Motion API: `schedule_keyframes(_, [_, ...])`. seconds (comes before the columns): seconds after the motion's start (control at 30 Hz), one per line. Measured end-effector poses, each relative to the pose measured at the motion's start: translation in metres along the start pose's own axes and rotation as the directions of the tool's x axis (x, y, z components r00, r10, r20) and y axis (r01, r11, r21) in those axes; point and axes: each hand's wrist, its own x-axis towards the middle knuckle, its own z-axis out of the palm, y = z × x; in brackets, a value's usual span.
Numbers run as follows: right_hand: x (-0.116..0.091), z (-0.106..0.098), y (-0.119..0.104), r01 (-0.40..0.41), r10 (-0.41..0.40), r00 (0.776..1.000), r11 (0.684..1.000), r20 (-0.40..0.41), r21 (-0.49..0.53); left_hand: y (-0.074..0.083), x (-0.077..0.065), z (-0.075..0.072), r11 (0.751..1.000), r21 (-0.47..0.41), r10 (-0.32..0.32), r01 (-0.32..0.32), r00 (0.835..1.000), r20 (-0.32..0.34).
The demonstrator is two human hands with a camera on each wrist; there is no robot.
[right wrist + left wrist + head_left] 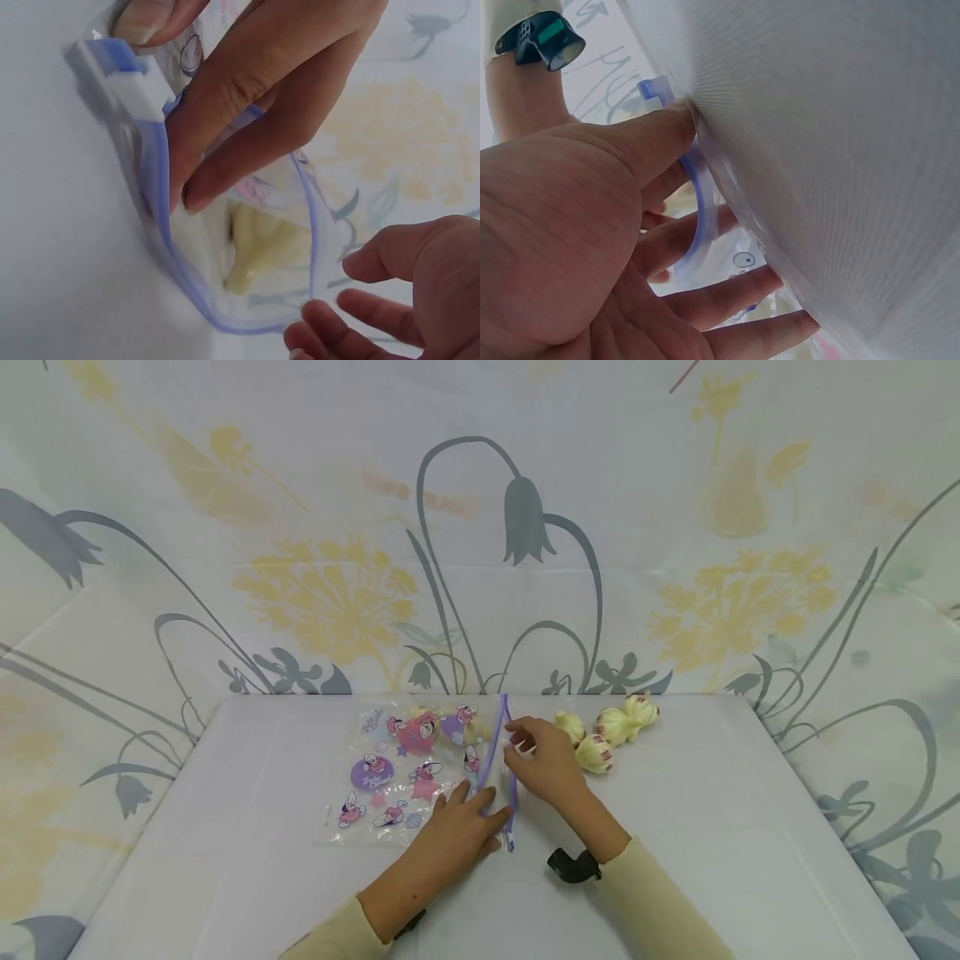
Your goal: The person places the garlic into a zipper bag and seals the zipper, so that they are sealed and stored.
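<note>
I see the bag lying by the table's far edge. It is open with a bulb inside, so that looks done; other bulbs are left outside, on its right. My left hand presses its mouth, fingers straight and spread. My right hand bends there too, thumb and fingers apart, holding nothing.

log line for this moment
left hand on slider zip bag | right hand at its open mouth | garlic bulbs right of bag
</note>
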Motion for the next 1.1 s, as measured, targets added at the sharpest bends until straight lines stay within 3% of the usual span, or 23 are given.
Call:
schedule_keyframes(0.27, [0.006, -0.014, 0.011, 0.151, -0.165, 0.980, 0.981, -0.112, -0.124, 0.000, 0.000, 0.001, 1.000, -0.024, -0.004, 0.005, 1.000, 0.015])
schedule_keyframes(0.57, [0.017, -0.032, 0.028, 0.242, -0.277, 0.954, 0.936, -0.111, -0.256, 0.000, 0.001, -0.001, 0.999, -0.031, -0.017, 0.018, 0.999, 0.031])
schedule_keyframes(0.67, [0.019, -0.037, 0.033, 0.227, -0.264, 0.961, 0.922, -0.079, -0.314, 0.000, 0.002, -0.001, 0.999, -0.035, -0.018, 0.019, 0.999, 0.031])
schedule_keyframes(0.87, [0.019, -0.042, 0.040, 0.128, -0.127, 0.991, 0.899, 0.030, -0.419, 0.000, 0.001, -0.001, 0.999, -0.041, -0.014, 0.015, 0.999, 0.031])
schedule_keyframes(1.1, [0.018, -0.043, 0.042, 0.129, -0.095, 0.991, 0.868, 0.095, -0.480, 0.000, 0.002, -0.002, 0.999, -0.043, -0.015, 0.016, 0.999, 0.032])
